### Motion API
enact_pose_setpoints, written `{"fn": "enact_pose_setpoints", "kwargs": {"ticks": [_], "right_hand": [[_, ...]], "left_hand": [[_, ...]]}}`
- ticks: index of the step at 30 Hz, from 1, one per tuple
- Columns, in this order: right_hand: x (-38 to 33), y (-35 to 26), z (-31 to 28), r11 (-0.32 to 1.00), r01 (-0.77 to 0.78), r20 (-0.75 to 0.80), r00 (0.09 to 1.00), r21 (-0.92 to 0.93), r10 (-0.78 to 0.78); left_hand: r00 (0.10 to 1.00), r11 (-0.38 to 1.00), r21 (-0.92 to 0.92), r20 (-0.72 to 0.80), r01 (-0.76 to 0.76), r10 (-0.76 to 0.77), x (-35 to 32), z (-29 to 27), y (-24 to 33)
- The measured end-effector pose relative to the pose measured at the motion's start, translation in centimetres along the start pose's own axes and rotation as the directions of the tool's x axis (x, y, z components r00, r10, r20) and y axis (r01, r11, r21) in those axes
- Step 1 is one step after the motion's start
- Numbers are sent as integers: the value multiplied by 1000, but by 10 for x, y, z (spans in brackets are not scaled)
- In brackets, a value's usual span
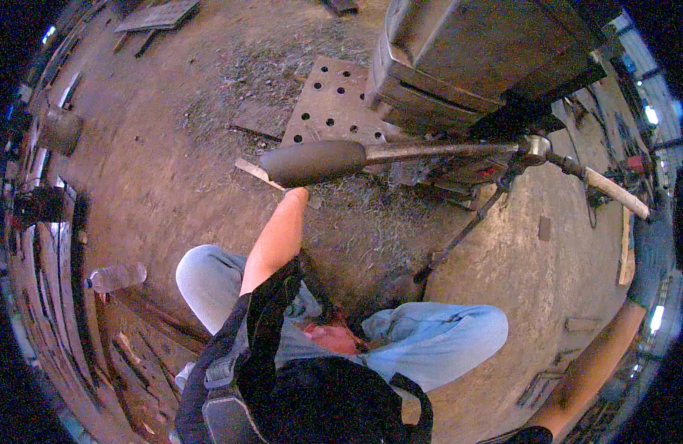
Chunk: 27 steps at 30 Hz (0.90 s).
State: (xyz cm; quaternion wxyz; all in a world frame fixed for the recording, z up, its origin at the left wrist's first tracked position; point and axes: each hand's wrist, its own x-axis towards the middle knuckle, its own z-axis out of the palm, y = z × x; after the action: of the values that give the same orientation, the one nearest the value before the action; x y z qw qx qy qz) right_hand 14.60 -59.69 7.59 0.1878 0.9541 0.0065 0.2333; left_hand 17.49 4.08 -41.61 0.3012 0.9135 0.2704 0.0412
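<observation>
- My left forearm point(273, 240) reaches away from me, and its wrist end meets the near side of the long bar's dark rounded end point(312, 163). My left grip is hidden there, so I cannot tell how far it is closed or whether it has hold of anything.
- My right forearm point(597, 366) runs along the near right toward the right rim, where it meets a blurred bluish-grey shape point(652, 255). My right grip is not distinct there; I cannot tell its opening or what it holds.
- The long bar point(445, 150) lies across the scene ahead of me, beyond my knees. Its long axis runs left to right, the rounded end pointing left and slightly nearer than the metal joint point(535, 149) at the right.
- Past the joint, a pale rod point(615, 192) slants right and nearer, its tip close to the right rim.
- From just below the joint, a thin dark rod point(463, 235) slants left and nearer, toward the ground between my knees and the bar.
- Beyond the bar lies a metal plate with round holes point(328, 111), and right of that stands a big dark machine body point(460, 63).
- On my left, a clear bottle point(121, 277) lies on its side near some long planks point(53, 296).
</observation>
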Motion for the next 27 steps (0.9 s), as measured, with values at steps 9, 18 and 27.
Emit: {"fn": "enact_pose_setpoints", "kwargs": {"ticks": [9,18,27], "right_hand": [[-1,-80,-35,947,21,-59,997,-320,-42],[-2,-235,-165,843,-74,95,985,-532,146],[28,-367,-130,736,401,-607,418,-544,-676]], "left_hand": [[952,960,-279,-289,20,-104,16,-39,-19],[695,328,-799,-601,-504,-395,-93,-188,59],[575,-509,-684,-158,523,803,-134,-302,239]]}}
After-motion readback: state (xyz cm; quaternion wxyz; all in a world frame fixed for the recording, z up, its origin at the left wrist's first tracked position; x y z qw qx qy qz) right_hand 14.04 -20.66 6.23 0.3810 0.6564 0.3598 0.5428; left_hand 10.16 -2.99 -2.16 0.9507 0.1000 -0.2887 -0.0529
